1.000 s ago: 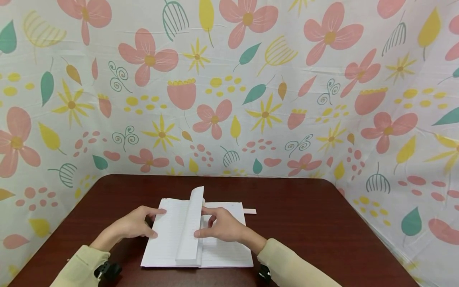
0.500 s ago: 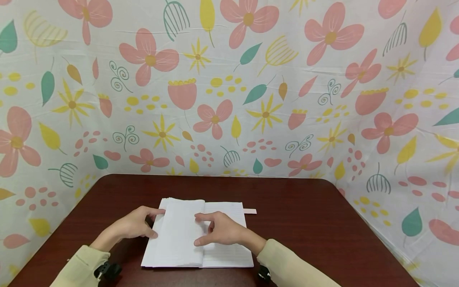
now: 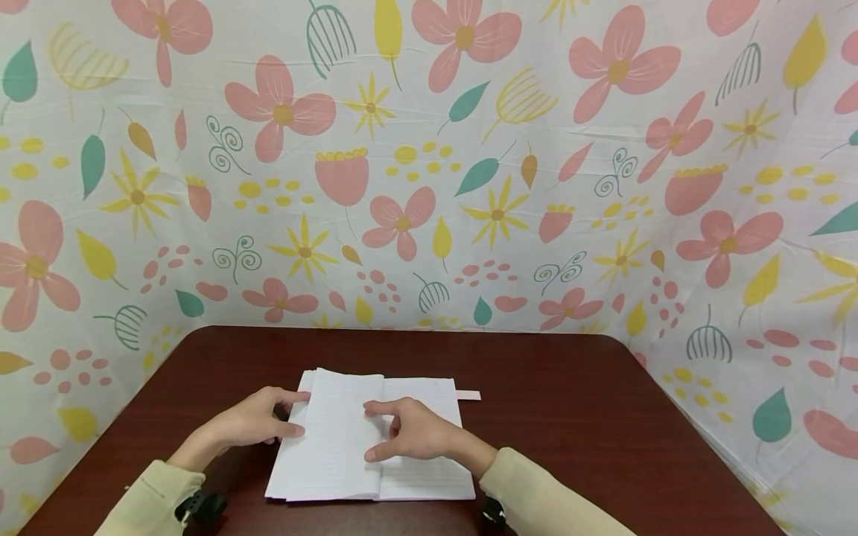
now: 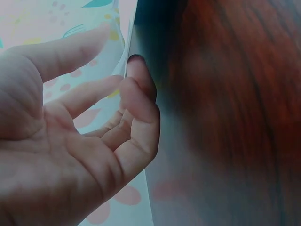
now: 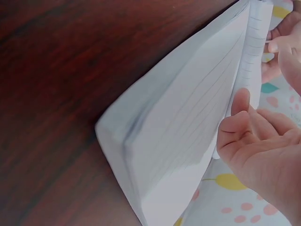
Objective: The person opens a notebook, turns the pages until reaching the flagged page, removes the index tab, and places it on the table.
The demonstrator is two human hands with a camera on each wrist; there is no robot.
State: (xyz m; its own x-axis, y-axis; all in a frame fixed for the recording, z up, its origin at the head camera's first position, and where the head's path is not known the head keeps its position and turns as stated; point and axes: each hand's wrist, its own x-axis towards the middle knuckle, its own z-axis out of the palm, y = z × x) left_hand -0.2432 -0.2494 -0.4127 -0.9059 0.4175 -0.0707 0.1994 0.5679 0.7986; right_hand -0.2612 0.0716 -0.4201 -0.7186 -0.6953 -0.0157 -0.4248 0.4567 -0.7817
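Note:
In the head view an open lined notebook [image 3: 342, 454] lies on the table, its pages spread to both sides of the fold. My left hand [image 3: 249, 420] is at its left edge, with thumb and forefinger reaching over the pages. In the left wrist view the fingertips [image 4: 136, 101] touch a page edge while the thumb stands apart from it. My right hand [image 3: 415, 429] hovers over or lightly touches the pages near the fold, thumb and forefinger spread with no page between them. The right wrist view shows the notebook's lined page [image 5: 188, 117] beside the hand.
A pale pink strip [image 3: 468, 395] sticks out from the notebook's right side. The notebook lies toward the near edge of the dark wood table [image 3: 550, 417]. A flower-patterned cloth [image 3: 429, 171] hangs behind and around the table.
The raised pages at the fold came down flat onto the left side, and my right hand let go of them. My left thumb has moved slightly further onto the pages.

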